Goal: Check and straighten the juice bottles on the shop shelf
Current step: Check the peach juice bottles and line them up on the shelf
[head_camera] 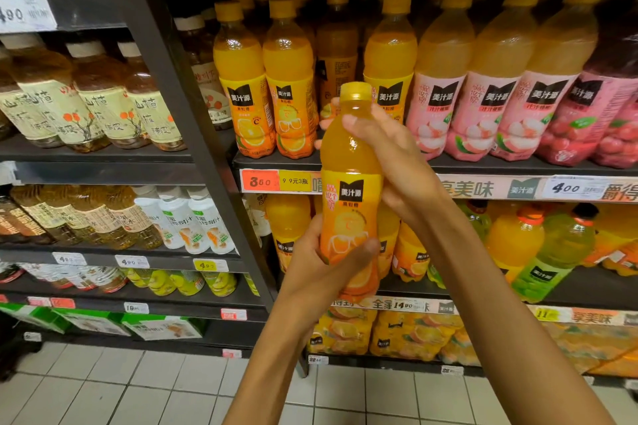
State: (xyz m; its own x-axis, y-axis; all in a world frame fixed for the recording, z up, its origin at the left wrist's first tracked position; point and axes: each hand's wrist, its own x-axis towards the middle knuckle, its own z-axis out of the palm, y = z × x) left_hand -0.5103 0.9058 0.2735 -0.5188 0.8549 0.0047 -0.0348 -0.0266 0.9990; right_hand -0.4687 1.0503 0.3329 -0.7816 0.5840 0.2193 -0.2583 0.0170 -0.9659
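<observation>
I hold an orange juice bottle [348, 190] with a yellow cap upright in front of the shelf, label facing me. My left hand [321, 262] grips its lower body from below. My right hand [390, 155] wraps around its upper part and neck from the right. Behind it, on the shelf [483, 167], stands a row of orange juice bottles [266, 79]. There is a gap in the front of that row, just behind the held bottle's cap. Pink-labelled juice bottles [483, 90] continue the row to the right.
A dark upright post [179, 86] separates this bay from tea bottles [89, 93] on the left. Lower shelves hold larger orange and green bottles [538, 252] and multipacks [397, 335]. Price tags [279, 181] line the shelf edges. White floor tiles [138, 390] lie below.
</observation>
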